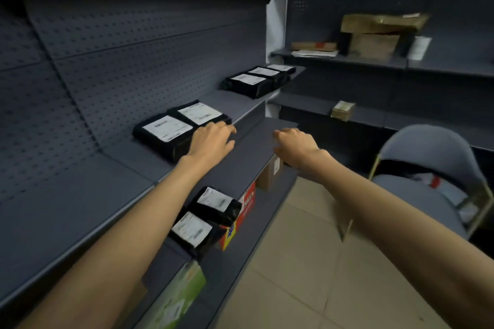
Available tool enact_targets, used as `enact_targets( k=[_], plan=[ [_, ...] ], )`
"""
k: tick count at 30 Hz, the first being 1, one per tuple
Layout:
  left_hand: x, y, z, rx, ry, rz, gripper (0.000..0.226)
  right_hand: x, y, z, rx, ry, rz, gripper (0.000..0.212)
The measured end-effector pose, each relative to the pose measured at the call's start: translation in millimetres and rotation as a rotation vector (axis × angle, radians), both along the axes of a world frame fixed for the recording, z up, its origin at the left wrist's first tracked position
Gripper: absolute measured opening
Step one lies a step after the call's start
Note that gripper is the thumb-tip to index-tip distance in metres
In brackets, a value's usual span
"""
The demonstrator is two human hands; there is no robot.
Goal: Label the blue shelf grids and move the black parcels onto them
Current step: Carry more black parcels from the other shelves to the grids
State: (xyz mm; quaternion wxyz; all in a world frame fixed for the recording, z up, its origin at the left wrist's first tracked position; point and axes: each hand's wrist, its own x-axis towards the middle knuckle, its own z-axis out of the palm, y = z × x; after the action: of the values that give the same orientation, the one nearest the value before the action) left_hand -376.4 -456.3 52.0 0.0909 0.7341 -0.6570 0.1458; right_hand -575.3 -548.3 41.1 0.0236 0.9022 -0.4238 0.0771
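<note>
Both bare arms are stretched forward over the blue-grey shelf [80,195]. The left hand [212,141] is laid palm down at the near edge of a pair of black parcels [181,128], its fingers loosely spread and touching the front of the nearer packet; nothing is gripped in it. The two parcels are seen lying flat, side by side and touching, white labels facing up, on the middle shelf board against the perforated back panel [133,48].

The right hand [294,145] is held over the front edge of the lower board [248,157], fingers curled inward; whether anything is pinched in it cannot be told, since the fingertips are turned away from the camera.

Further along the same shelf, a second group of three black parcels [256,80] is lined up, labels upward, close together. Below, on a lower level, two more black parcels [205,219] are stacked loosely on top of a red and yellow box [242,216], tilted toward the aisle. A brown carton [270,173] is tucked beside them, and a green box [176,299] is seen nearer the camera.

To the right, a grey chair [427,168] is placed on the tiled floor [307,262], and cardboard boxes [374,35] are stored on the far shelving.
</note>
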Motion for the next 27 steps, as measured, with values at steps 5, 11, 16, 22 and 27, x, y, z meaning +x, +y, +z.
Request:
enact_targets(
  k=[5,11,16,22,27],
  plan=[
    [5.4,-123.0,1.2,-0.027,0.019,-0.067,0.035,-3.3,-104.9,4.5,0.001,-0.016,-0.074,0.022],
    [15.6,-269.0,8.7,-0.044,0.026,-0.127,0.039,2.5,-236.0,24.8,-0.023,-0.052,-0.12,0.029],
    [4.4,-363.3,1.2,-0.017,0.018,-0.178,0.051,-8.6,-323.7,16.9,0.001,-0.04,-0.176,0.027],
    [1.2,-470.2,-9.2,-0.022,0.036,-0.172,0.052,-17.8,-431.8,2.3,0.033,-0.036,-0.164,0.028],
    [-12.4,-563.3,-11.0,-0.033,0.036,-0.118,0.042,-29.0,-532.0,-1.6,0.032,-0.019,-0.108,0.027]
  ],
)
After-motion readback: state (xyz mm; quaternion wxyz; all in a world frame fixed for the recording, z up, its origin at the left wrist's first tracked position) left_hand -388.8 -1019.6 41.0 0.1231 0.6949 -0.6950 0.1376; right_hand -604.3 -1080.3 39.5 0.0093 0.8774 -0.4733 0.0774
